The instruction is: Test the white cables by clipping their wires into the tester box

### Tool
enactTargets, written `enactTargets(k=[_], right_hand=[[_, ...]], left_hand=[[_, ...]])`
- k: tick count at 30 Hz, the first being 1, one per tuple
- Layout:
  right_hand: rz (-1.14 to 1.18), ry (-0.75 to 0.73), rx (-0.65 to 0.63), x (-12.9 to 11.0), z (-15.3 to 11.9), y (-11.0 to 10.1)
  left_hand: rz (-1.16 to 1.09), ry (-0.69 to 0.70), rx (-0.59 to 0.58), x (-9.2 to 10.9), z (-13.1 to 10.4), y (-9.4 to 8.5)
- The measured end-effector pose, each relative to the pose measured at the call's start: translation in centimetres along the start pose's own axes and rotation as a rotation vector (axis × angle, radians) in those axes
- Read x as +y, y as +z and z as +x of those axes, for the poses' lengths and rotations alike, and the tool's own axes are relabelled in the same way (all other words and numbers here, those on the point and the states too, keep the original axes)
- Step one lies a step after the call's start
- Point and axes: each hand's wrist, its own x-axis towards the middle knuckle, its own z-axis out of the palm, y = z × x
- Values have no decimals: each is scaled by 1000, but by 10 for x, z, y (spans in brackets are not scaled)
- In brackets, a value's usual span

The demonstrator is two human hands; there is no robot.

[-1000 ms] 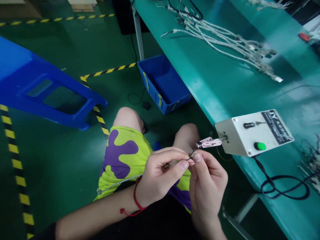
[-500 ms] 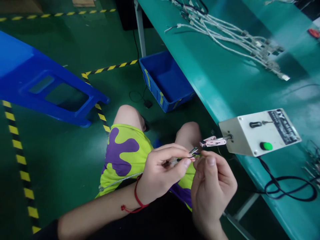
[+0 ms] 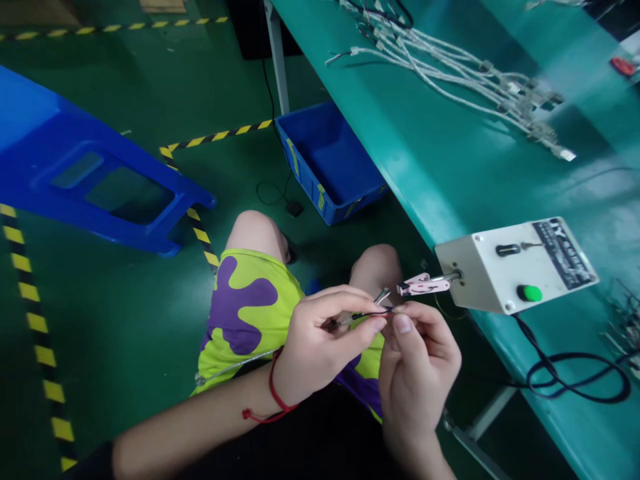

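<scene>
— Head view: what's in the hands?
— A thin grey cable [image 3: 350,319] with bared coloured wires, over the lap; left hand [image 3: 320,347] pinches it, right hand [image 3: 417,363] pinches a wire.
— Around it?
— White box [image 3: 515,263] with pink clip [image 3: 420,287] just beside; blue bin [image 3: 330,160] beyond.
— Its direction?
— Tip up-right, toward the clip.

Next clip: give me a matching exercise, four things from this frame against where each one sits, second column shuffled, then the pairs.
Things
1. white metal box with a green button
2. blue plastic bin
3. bundle of grey cables
4. thin grey cable with bared wires

Places
A. on the green floor under the bench edge
B. pinched between the left hand and the right hand
C. spread across the far part of the teal bench
D. at the near edge of the teal bench

Pairs: 1-D, 2-A, 3-C, 4-B
</scene>
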Motion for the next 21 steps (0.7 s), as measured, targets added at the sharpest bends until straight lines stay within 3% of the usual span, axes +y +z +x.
enactTargets(k=[8,13,21], right_hand=[[107,164,20,8,29,-1],[384,293,8,6,36,-2],[452,339,22,11,50,-9]], left_hand=[[35,-27,82,-5,12,3],[32,-53,72,-2,17,7],[-37,-54,58,-6,21,12]])
